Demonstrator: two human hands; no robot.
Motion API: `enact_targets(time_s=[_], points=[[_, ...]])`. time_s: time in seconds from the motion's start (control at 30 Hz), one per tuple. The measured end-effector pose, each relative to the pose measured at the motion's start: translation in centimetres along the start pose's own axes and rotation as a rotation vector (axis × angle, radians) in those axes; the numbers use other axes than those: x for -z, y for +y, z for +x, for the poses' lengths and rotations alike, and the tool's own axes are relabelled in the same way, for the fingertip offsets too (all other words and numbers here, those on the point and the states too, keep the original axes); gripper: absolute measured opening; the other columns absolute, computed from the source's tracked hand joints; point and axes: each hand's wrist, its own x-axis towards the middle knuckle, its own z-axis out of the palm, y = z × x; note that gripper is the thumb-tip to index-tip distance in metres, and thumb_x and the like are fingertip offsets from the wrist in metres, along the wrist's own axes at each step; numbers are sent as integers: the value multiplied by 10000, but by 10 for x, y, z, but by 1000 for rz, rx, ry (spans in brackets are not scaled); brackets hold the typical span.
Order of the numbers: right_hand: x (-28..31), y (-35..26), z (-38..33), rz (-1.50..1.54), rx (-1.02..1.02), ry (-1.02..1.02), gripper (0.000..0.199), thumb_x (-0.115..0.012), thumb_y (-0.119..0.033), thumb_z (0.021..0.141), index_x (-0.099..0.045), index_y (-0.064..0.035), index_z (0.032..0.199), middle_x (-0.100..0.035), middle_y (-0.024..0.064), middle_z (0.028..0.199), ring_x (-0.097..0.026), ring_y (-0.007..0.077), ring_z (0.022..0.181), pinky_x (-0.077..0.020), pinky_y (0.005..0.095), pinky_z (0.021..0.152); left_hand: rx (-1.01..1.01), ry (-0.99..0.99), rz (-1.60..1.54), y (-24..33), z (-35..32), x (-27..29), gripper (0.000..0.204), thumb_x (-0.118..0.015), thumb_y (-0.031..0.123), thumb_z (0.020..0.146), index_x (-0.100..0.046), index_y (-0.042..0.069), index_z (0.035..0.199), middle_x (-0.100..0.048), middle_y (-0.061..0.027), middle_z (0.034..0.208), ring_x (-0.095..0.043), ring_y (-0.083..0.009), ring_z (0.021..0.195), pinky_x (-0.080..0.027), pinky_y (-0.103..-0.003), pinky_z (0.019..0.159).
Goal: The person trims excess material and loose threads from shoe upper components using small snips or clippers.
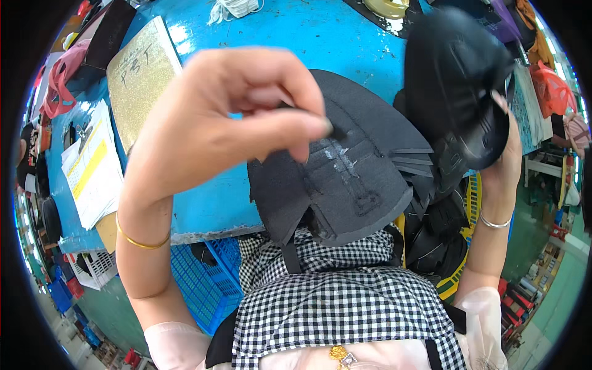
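Note:
In front of me my left hand [240, 117] is raised, its thumb and fingers closed in a pinch. A small dark bit shows at the fingertips, too blurred to name. Below it lies a stack of flat black fabric panels [364, 157], rounded at the far end, with stitched lines and pale marks on the top one. Their near end overhangs the table edge above my checked apron [345, 302]. At the right my right hand [507, 139] grips a glossy black moulded piece [453, 74], domed and smeared by motion; it hides part of that hand.
The blue table [209, 213] carries a gold glittery sheet [139, 77] and papers on a clipboard [95, 166] at the left. A roll of tape [387, 7] sits at the far side. Below are a blue crate [206, 277] and a yellow basket [472, 206] with black pieces.

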Motion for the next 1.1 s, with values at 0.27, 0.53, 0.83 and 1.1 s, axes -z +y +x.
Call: enact_targets(time_s=[0.27,0.53,0.83,1.1], points=[[61,2,-19,-519,-75,256,250,-477,-162,1021,-487,-30,1233,-483,-17,804,-304,-6,483,-230,175,431,146,-405,137,-10,31,-17,72,-733,79,817,-690,24,799,-528,58,580,-421,1,520,-331,-173,466],[-41,7,-4,-663,227,-434,204,-619,-73,903,-544,-33,1088,-531,11,754,-509,83,578,-375,222,503,132,-331,274,-16,35,-21,71,-720,87,783,-684,26,782,-541,27,560,-492,-14,517,-372,-190,472],[-97,8,31,-993,368,-1303,184,-707,-121,739,-565,-106,854,-542,74,639,-589,277,625,-434,367,510,30,-282,312,-22,28,-27,98,-740,72,741,-656,25,762,-545,-7,548,-501,-53,495,-378,-223,462],[-103,16,32,-1022,444,-1164,140,-723,-97,722,-597,-75,779,-591,43,687,-585,251,600,-442,344,517,51,-195,359,-23,23,-12,140,-728,53,776,-595,17,753,-502,-11,546,-447,-61,487,-352,-236,451]])
